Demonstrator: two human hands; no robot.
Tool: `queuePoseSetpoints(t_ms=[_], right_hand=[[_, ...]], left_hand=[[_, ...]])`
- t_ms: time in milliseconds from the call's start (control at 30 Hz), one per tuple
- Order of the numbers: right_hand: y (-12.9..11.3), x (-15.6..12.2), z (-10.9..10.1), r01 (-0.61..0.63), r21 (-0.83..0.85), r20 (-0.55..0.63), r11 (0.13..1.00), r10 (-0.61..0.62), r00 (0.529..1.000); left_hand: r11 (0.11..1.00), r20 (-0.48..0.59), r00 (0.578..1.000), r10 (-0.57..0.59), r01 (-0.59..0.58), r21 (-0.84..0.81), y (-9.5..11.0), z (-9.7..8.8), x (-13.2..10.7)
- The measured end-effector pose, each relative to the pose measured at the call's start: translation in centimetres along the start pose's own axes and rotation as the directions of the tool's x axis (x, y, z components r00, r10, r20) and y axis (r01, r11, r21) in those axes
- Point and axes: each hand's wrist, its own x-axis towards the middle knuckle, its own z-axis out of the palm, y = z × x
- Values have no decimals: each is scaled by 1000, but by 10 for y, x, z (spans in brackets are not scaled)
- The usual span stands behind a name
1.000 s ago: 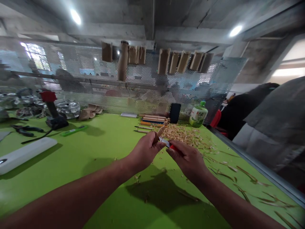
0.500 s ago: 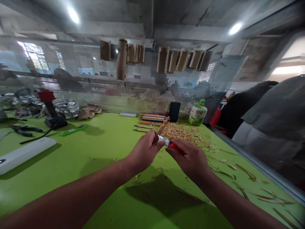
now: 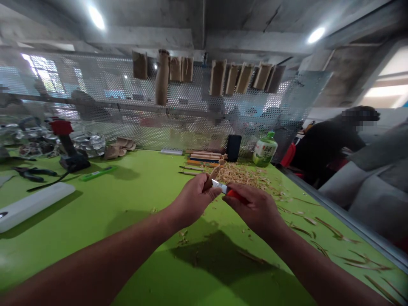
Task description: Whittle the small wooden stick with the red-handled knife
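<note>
My left hand [image 3: 194,200] grips a small carved wooden piece [image 3: 214,173], which rises from my fingers and tilts up to the right. My right hand [image 3: 252,208] holds a red-handled utility knife [image 3: 235,195] by the handle. Its steel blade [image 3: 219,185] points left and sits against or very close to the wood, though the contact point is hidden by my fingers. Just beyond my hands lies a heap of pale wood shavings [image 3: 239,176] on the green worktable [image 3: 134,199].
Thin wooden sticks [image 3: 191,170], a black phone [image 3: 233,148] and a green-capped bottle [image 3: 264,149] stand beyond the shavings. Pliers [image 3: 35,173] and a white bar [image 3: 35,207] lie left. A perforated metal screen [image 3: 197,106] backs the table. People [image 3: 328,144] stand right, past the table's metal edge [image 3: 347,225].
My hands and the knife stay nearly in place, with the blade still at the wood. The grey-clothed person at the right has shifted lower and rightward, showing more of a dark-clothed person behind.
</note>
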Motion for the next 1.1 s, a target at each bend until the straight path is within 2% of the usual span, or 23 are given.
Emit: queuePoseSetpoints(t_ms=[267,533,900,1100], right_hand=[[1,0,-3,20,23,9,1000,-20,1000],[1,-1,-7,54,-28,0,998,-54,999],[1,-2,-8,33,4,-4,999,-33,999],[3,-1,-7,29,41,3,999,-29,1000]], left_hand=[[998,6,999,31,-31,-48,1,0,-2],[999,-1,1000,15,-15,-28,4,0,-3],[999,-3,999,53,-53,10,0,-1,-1],[999,7,999,36,-36,34,1,-1,-1]])
